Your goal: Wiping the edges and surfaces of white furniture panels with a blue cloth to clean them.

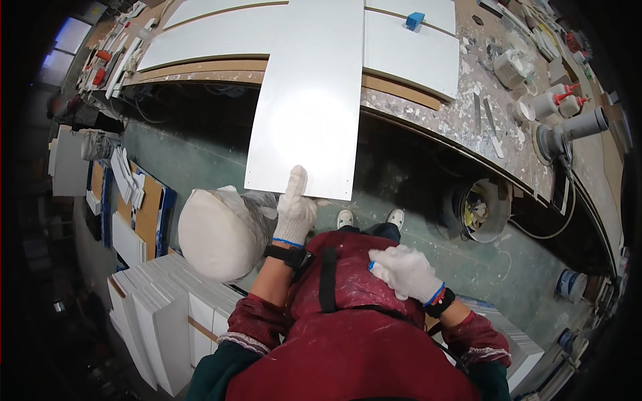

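A long white board (307, 113) juts over the near edge of the workbench toward me. My left hand (294, 207), in a white knit glove, grips its near edge, one digit flat on top and the others curled at or below the edge. My right hand (408, 273), gloved too, is closed in front of my red apron (348, 334), apart from the board. A bit of blue shows at its fingers; what it holds, if anything, I cannot make out. More white panels (408, 63) lie under the long board, with a small blue block (414, 20) on them.
The paint-spattered workbench (461, 120) carries metal strips (491, 127), red-capped bottles (555, 100) and a corded power tool (552, 144). A bucket (491, 210) stands below. A padded round stool (217, 234) and stacked white panels (160, 321) are at my left.
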`<action>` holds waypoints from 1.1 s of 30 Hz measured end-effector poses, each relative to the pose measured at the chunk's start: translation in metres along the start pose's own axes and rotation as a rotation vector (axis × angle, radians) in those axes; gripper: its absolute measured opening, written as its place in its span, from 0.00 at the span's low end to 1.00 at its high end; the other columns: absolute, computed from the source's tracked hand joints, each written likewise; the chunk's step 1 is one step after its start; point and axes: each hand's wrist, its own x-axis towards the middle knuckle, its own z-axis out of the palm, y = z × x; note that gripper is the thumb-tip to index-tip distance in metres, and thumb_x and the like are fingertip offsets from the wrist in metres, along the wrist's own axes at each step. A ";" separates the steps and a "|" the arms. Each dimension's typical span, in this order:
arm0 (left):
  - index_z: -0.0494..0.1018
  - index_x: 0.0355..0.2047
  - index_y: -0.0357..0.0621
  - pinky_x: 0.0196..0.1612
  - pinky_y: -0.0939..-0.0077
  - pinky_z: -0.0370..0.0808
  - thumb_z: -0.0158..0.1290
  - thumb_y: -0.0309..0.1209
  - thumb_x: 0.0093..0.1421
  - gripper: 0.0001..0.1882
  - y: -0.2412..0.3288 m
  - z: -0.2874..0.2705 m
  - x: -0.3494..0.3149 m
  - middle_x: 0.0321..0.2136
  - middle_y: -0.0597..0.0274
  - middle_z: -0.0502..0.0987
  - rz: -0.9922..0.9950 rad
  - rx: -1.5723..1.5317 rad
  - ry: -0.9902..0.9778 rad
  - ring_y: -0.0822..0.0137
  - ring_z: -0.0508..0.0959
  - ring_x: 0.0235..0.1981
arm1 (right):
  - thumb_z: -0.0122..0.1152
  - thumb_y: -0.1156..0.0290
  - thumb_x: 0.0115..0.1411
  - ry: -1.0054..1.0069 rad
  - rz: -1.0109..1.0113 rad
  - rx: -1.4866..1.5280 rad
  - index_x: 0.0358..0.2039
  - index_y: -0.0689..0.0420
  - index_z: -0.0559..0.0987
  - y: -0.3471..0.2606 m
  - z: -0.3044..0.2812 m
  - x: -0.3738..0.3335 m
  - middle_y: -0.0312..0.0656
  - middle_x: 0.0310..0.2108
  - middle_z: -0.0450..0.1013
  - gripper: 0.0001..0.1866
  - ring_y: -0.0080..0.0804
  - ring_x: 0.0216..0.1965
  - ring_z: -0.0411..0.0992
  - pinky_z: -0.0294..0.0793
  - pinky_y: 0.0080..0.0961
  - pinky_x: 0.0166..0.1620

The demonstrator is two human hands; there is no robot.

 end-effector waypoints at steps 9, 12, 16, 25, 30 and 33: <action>0.64 0.55 0.40 0.23 0.78 0.78 0.44 0.47 0.67 0.25 0.006 0.004 -0.003 0.42 0.55 0.77 -0.021 0.056 -0.095 0.66 0.81 0.35 | 0.57 0.59 0.58 -0.185 0.425 0.579 0.45 0.54 0.76 -0.009 -0.013 0.031 0.38 0.28 0.75 0.17 0.28 0.22 0.76 0.77 0.28 0.35; 0.64 0.54 0.40 0.24 0.78 0.79 0.44 0.48 0.66 0.26 0.008 0.001 -0.004 0.42 0.54 0.77 -0.135 0.050 -0.110 0.66 0.81 0.35 | 0.56 0.61 0.56 0.150 0.609 1.018 0.39 0.53 0.76 -0.027 -0.045 0.054 0.34 0.23 0.75 0.12 0.22 0.20 0.74 0.75 0.24 0.28; 0.65 0.53 0.39 0.26 0.78 0.79 0.45 0.49 0.66 0.26 0.002 -0.002 -0.002 0.42 0.54 0.77 -0.056 0.049 -0.062 0.66 0.81 0.36 | 0.54 0.61 0.58 0.248 0.658 0.468 0.38 0.54 0.74 -0.056 -0.091 0.116 0.42 0.21 0.76 0.12 0.27 0.19 0.76 0.74 0.24 0.24; 0.69 0.48 0.34 0.27 0.79 0.78 0.47 0.41 0.66 0.21 0.009 0.010 -0.009 0.35 0.56 0.77 0.019 0.042 -0.043 0.70 0.79 0.29 | 0.49 0.57 0.62 0.143 0.593 -0.247 0.32 0.55 0.71 -0.074 -0.066 0.170 0.52 0.22 0.75 0.14 0.54 0.25 0.75 0.74 0.47 0.31; 0.73 0.41 0.32 0.26 0.78 0.77 0.49 0.38 0.65 0.17 0.004 0.007 -0.012 0.30 0.56 0.77 0.144 0.438 -0.007 0.69 0.78 0.24 | 0.46 0.56 0.65 0.228 0.721 -0.252 0.32 0.55 0.70 -0.032 -0.077 0.207 0.50 0.18 0.73 0.15 0.48 0.22 0.76 0.75 0.40 0.26; 0.74 0.38 0.33 0.27 0.76 0.77 0.50 0.38 0.65 0.17 0.008 0.004 -0.010 0.29 0.57 0.78 -0.096 0.241 0.064 0.69 0.78 0.24 | 0.47 0.58 0.63 0.064 0.601 -0.514 0.33 0.53 0.71 -0.045 -0.071 0.196 0.50 0.20 0.74 0.12 0.50 0.24 0.76 0.75 0.40 0.28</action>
